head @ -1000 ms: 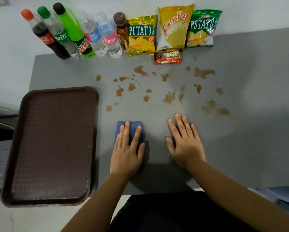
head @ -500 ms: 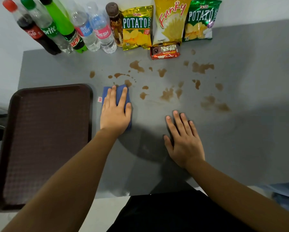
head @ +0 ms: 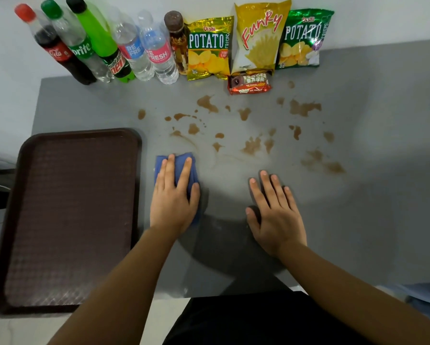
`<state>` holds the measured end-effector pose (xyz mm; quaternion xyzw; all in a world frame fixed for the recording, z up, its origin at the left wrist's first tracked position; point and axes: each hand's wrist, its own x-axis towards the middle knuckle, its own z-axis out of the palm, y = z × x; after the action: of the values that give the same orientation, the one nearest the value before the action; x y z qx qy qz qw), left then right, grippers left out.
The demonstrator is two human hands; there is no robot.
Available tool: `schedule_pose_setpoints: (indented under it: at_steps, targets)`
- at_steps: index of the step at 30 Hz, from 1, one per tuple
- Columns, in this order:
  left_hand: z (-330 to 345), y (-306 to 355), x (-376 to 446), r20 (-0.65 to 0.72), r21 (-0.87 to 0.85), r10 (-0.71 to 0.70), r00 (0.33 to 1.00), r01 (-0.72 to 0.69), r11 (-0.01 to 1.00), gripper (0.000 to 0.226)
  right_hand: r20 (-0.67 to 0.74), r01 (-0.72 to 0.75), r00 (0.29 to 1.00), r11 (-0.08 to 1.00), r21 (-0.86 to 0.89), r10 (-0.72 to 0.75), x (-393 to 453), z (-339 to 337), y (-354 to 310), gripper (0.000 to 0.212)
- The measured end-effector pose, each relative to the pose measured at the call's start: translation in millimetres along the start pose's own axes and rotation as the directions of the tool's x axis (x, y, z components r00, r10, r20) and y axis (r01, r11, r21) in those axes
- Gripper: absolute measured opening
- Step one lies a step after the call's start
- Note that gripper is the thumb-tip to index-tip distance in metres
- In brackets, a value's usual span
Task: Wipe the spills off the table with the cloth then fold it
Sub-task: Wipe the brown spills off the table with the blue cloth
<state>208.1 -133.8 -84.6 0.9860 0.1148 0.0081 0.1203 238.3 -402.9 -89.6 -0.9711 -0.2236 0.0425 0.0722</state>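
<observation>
- The brown tray [head: 67,215] lies at the left edge of the grey table [head: 358,220], its ribbed floor bare; along the far edge stand six bottles [head: 124,46], some partly filled, with three crisp bags [head: 256,38] upright to their right and a small red snack pack [head: 250,83] lying flat before the middle bag.
- The blue cloth [head: 184,163] lies bunched on the table just right of the tray, under the left hand [head: 174,195]; its far edge shows past the fingertips, just short of the nearest brown spills [head: 251,145], which scatter across the table's middle toward the right.
- The left hand presses flat on the cloth, fingers spread and extended, forearm reaching forward; the right hand [head: 275,212] rests palm down on bare table beside it, fingers spread, holding nothing.
</observation>
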Motion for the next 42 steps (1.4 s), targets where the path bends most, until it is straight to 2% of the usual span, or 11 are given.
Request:
schedule_pose_setpoints:
  at_steps: [4, 7, 12, 15, 17, 22, 25, 28, 34, 38, 42]
  targets:
    - [-5, -10, 55, -0.023, -0.043, -0.125, 0.992, 0.124, 0.991, 0.066, 0.042, -0.006, 0.999, 1.000, -0.028, 0.007, 0, -3, -1, 0.069]
    - [-8, -8, 99, -0.008, -0.053, -0.132, 0.991, 0.131, 0.990, 0.066, 0.029, -0.010, 1.000, 1.000, -0.019, 0.010, 0, -3, -1, 0.070]
    - [-7, 16, 128, 0.023, -0.035, 0.025, 0.999, -0.024, 0.999, 0.063, -0.009, -0.009, 1.000, 1.000, -0.003, 0.009, 0, 0, -1, 0.070]
    - [-3, 30, 106, 0.058, -0.064, 0.168, 0.984, -0.164, 0.984, 0.062, 0.002, -0.012, 1.000, 1.000, -0.009, 0.012, 1, 0, -1, 0.069]
    - [0, 37, 83, 0.032, -0.080, 0.201, 0.979, -0.198, 0.977, 0.061, 0.026, -0.006, 1.000, 1.000, -0.015, 0.007, 1, 0, -1, 0.069]
    - [7, 28, 25, -0.014, -0.016, 0.053, 0.998, -0.053, 0.998, 0.064, 0.053, 0.007, 0.999, 1.000, 0.030, -0.009, 7, -3, -6, 0.069]
    - [5, 13, 14, -0.048, -0.019, -0.062, 0.997, 0.062, 0.998, 0.065, 0.037, 0.144, 0.988, 0.985, 0.091, -0.147, 24, -4, -23, 0.067]
    - [3, 8, 29, -0.078, -0.014, -0.127, 0.989, 0.127, 0.992, 0.065, 0.056, 0.256, 0.964, 0.962, 0.091, -0.262, 39, -2, -33, 0.064]
    - [0, -12, 100, -0.074, -0.041, -0.213, 0.974, 0.210, 0.977, 0.066, 0.106, 0.247, 0.962, 0.968, 0.050, -0.251, 42, 1, -33, 0.068]
    - [-5, -15, 139, -0.040, -0.030, -0.086, 0.995, 0.085, 0.996, 0.064, 0.106, 0.247, 0.963, 0.969, 0.033, -0.249, 42, 3, -33, 0.067]
    - [-1, 1, 123, -0.008, -0.018, 0.069, 0.998, -0.069, 0.997, 0.062, 0.095, 0.239, 0.965, 0.969, 0.060, -0.244, 42, 3, -33, 0.067]
